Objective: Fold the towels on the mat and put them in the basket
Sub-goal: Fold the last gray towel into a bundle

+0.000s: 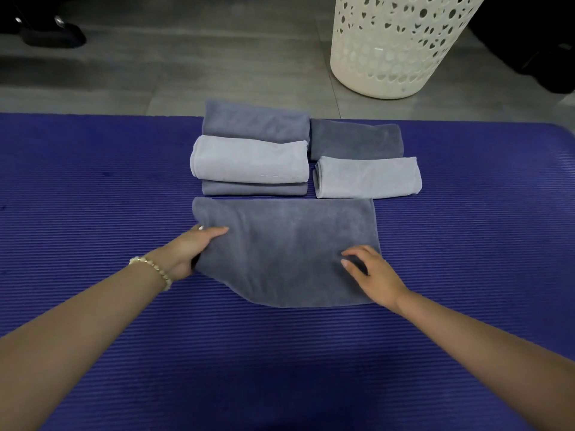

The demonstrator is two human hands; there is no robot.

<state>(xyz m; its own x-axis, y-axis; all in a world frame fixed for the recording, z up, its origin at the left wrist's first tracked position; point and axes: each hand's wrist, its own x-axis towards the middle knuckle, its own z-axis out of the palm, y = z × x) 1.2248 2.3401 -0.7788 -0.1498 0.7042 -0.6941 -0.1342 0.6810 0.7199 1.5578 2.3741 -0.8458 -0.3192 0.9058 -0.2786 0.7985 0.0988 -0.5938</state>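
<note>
A dark grey towel (pixel 286 250) lies half-folded on the blue mat (pixel 93 197) in front of me. My left hand (pixel 189 250) grips its left edge, thumb on top and fingers tucked under the cloth. My right hand (pixel 370 272) rests on the towel's right part with curved fingers pressing down. Behind it lie folded towels: a light grey one (pixel 249 160) stacked over dark ones (pixel 255 121), plus a dark one (pixel 354 138) and a light one (pixel 367 177) to the right. The white perforated basket (pixel 395 45) stands on the floor beyond the mat.
Grey tiled floor (pixel 217 57) lies past the mat's far edge. A dark shoe-like shape (pixel 53 34) sits at the top left, and dark objects (pixel 544 51) stand at the top right beside the basket.
</note>
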